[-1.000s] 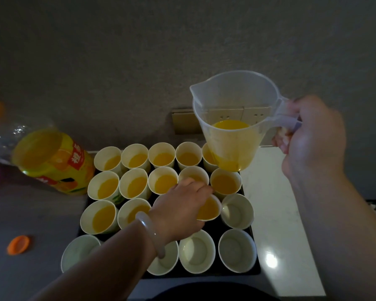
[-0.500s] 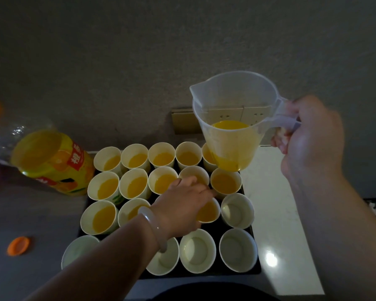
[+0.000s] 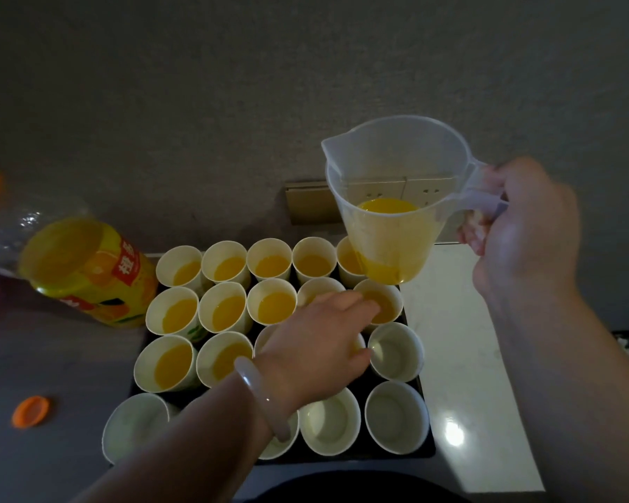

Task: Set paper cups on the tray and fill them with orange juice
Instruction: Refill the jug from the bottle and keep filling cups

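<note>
While the right grip (image 3: 523, 226) is closed round the handle of the clear jug (image 3: 393, 165), holding it upright above the far right corner of the tray (image 3: 427, 451), nothing is pouring, so the step in hand looks to be filling the next empty cup. The left grip (image 3: 320, 343) lies palm down over the middle of the tray, fingers stretched nearly straight across cup rims in the second and third rows. It does not visibly curl round any one cup.

Orange juice (image 3: 387, 206) sits low in the jug, so it will likely need a steep tilt before anything runs. Bring the spout close over the empty cup (image 3: 396, 352) at the right end of the third row, just beside the left thumb, then tip slowly. The left grip would serve better steadying that cup by its wall, fingers kept off the mouth.

Stop at the level of the filled cups (image 3: 229, 314) behind. The paper cups stand packed and touching, and probably tip easily, so one nudge from the jug could upset several. The front-row cups (image 3: 396, 417) look empty and come after.

A juice bottle (image 3: 88, 270) is just left of the tray for refilling, its orange cap (image 3: 31, 411) loose on the tabletop (image 3: 33, 350).
</note>
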### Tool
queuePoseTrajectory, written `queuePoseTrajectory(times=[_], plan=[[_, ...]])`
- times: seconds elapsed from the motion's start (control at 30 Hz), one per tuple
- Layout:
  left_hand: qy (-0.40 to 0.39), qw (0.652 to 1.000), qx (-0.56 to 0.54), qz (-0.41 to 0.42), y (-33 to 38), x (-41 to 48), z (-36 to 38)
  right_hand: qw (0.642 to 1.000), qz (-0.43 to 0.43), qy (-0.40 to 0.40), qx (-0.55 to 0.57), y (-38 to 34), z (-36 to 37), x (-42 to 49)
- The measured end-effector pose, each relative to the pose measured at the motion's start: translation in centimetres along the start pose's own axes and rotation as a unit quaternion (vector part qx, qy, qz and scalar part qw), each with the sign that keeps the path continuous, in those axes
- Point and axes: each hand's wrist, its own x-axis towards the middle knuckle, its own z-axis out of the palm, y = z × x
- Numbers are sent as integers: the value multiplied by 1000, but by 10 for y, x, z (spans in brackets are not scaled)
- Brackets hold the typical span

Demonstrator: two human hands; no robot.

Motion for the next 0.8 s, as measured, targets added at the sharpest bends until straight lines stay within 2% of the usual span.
queuePoseTrajectory(times=[0.13,0.37,0.63,0.8], plan=[[-53,994,70,65,5,13,10,1000,0,-6,15,-3,-1,-2],[-145,980,114,70,2,34,16,1000,2,1,18,-4,-7,0],[-145,978,120,92,1,40,26,1000,1,16,5,-3,-9,7],[-123,986,75,84,-1,40,26,1000,6,9,3,-3,-9,11]])
